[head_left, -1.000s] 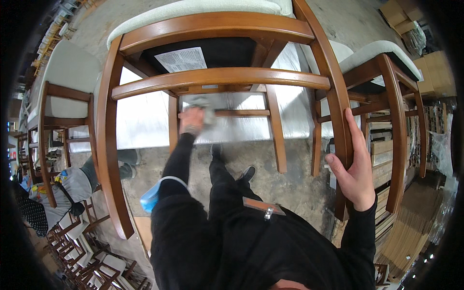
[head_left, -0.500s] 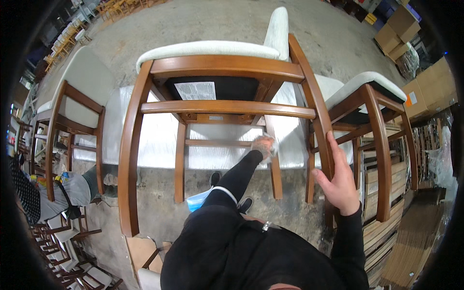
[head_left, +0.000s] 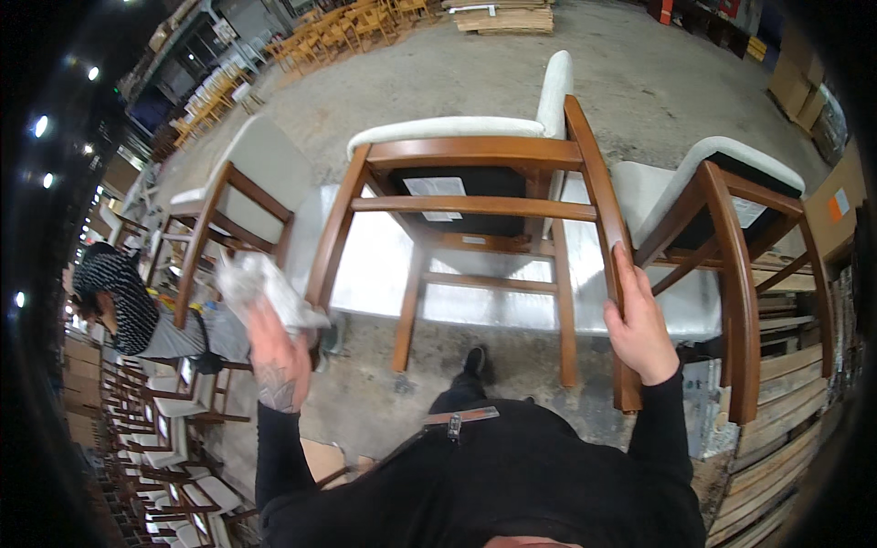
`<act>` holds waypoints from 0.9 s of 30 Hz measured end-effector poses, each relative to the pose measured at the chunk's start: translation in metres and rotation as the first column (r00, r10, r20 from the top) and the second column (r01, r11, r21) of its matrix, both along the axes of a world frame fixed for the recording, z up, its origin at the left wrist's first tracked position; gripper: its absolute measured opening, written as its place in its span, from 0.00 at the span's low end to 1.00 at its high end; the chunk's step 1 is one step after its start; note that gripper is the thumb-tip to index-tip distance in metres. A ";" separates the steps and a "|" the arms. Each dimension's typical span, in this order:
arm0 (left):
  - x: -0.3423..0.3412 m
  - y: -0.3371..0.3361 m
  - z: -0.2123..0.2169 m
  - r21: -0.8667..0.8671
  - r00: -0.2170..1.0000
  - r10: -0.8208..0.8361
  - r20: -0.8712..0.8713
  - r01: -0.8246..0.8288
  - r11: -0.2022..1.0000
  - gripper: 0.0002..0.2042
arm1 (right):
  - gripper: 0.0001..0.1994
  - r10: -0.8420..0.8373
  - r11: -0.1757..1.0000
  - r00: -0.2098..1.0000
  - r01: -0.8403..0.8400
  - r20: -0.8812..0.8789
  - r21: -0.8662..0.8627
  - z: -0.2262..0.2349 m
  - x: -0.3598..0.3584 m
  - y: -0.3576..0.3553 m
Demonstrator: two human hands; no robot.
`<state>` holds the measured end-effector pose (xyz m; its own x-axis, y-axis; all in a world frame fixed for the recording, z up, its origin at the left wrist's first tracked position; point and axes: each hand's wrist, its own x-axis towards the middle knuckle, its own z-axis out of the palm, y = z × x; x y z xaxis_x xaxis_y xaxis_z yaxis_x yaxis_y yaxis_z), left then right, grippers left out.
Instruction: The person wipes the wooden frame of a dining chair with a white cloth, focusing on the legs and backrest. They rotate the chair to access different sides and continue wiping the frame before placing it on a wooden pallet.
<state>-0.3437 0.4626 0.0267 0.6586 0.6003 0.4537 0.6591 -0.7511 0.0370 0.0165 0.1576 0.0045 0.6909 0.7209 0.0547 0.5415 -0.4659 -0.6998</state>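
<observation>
A brown wooden chair (head_left: pixel 475 151) with a pale padded seat is tipped in front of me, its dark underside with white labels facing my way. My right hand (head_left: pixel 642 333) lies against its right-hand wooden leg, fingers stretched along the wood and thumb apart. At the chair's left-hand leg, my left hand (head_left: pixel 281 356) is closed around a crumpled white cloth (head_left: pixel 260 288); both are smeared by motion. Part of that leg's lower end is hidden behind the cloth.
Similar chairs stand at left (head_left: pixel 265 173) and right (head_left: pixel 731 201). Plastic-wrapped pale surface (head_left: pixel 365 274) lies beneath. A person (head_left: pixel 123 306) bends at far left, near several stacked chairs (head_left: pixel 183 447). Wooden slats (head_left: pixel 776 457) and cardboard boxes (head_left: pixel 836 196) line the right.
My left hand has come out from beneath the chair with the cloth, to the left-hand leg. My right hand stays on the right-hand leg. The view has shifted, showing more at left.
</observation>
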 end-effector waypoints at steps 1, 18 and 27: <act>-0.008 0.010 -0.003 -0.158 0.991 0.048 -0.124 -0.067 0.985 0.35 | 0.38 -0.012 1.000 1.000 0.012 0.007 0.002 0.001 -0.001 -0.001; 0.279 0.254 -0.038 -0.242 1.000 0.000 -0.016 -0.004 0.970 0.25 | 0.34 -0.060 0.998 0.973 0.058 0.222 0.015 -0.007 -0.001 0.018; 0.015 0.155 -0.070 -0.657 0.836 -0.268 0.480 0.544 0.522 0.24 | 0.36 -0.177 0.964 0.951 0.219 0.254 -0.148 -0.002 -0.026 0.043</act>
<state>-0.3285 0.6180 -0.0438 0.8434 0.5043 0.1854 0.1392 -0.5384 0.8311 -0.0096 0.2003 0.0024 0.8027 0.5840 0.1208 0.5662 -0.6825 -0.4622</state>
